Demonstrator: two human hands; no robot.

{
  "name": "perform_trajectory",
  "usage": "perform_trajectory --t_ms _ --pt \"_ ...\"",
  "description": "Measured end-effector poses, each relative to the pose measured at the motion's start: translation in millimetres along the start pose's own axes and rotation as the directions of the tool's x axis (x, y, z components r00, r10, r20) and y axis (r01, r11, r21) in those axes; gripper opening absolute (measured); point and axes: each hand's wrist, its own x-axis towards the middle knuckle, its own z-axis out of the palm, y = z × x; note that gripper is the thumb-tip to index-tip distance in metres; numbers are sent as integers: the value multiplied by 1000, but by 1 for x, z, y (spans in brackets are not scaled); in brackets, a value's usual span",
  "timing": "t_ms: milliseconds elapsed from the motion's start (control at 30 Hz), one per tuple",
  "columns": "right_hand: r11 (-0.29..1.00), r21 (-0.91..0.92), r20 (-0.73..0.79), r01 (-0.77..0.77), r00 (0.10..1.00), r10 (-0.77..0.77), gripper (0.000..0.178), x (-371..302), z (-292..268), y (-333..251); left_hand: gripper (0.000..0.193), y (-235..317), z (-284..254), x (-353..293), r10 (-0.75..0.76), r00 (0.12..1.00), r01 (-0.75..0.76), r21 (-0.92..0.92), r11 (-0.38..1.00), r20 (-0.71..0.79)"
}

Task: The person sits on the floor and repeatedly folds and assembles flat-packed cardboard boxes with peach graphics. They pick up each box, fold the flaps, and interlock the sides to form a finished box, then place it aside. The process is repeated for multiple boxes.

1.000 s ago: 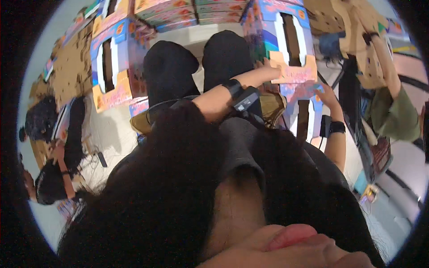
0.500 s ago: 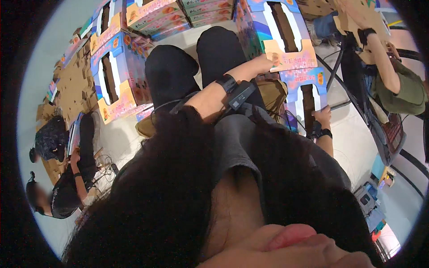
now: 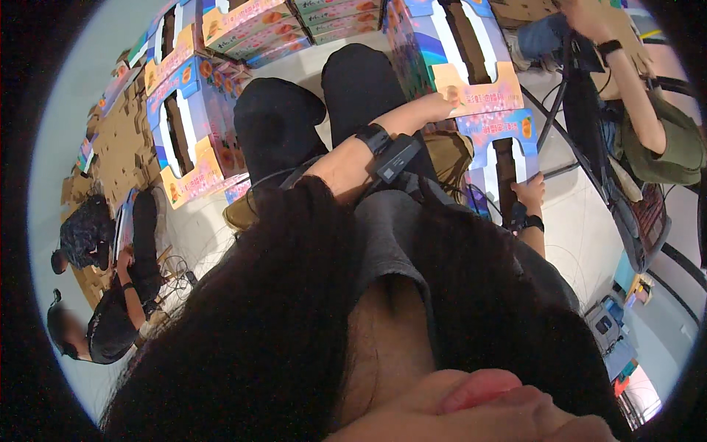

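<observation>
Nearest, the right hand [image 3: 530, 193] sits at the right edge of a pink-and-blue printed carton [image 3: 495, 132], its fingers half curled against the edge; whether they grip it or only steady it, I cannot tell. This carton looks put up into shape, with a long slot in its face – brown inside, contents not visible.

Just beyond, its edge meeting the nearer one in view, stands a matching fruit-print carton [image 3: 445, 70]. The left hand [image 3: 440, 105] touches its near left corner; the fingers are too foreshortened to show how far they are closed, or whether they hold anything. White flaps line the slot here, and again only brown shows within, so packed or unpacked cannot be judged.

Across from the black-clad knees [image 3: 276, 110], a left-hand carton [image 3: 208, 121] stands formed and slotted too, another slotted carton [image 3: 177, 55] behind it. Farther on, stacked printed boxes [image 3: 254, 33] suggest a good share is already made up. Brown cardboard sheets [image 3: 121, 144] lie flat at the left; whether they count as work left over is unclear. Off to the sides are a co-worker in black [image 3: 110, 328] and one in green [image 3: 663, 147].
</observation>
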Motion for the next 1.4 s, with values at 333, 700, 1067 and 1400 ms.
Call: perform_trajectory --t_ms 333,700,1067,1400 --pt "1000 -3 15 16 1000 -16 112 -7 3 -2 45 -29 13 23 74 997 -71 -116 991 21" --pt "1000 -19 -2 17 1000 -17 115 -2 7 0 79 46 -12 -53 -118 950 -38 -482 876 -289" --pt "982 25 56 189 980 -190 111 16 5 14 116 62 -22 -58 -292 872 87 -462 883 -393" --pt "978 17 108 206 972 -207 115 8 -7 12 92 77 -28 -69 -347 902 176 -517 838 -256"
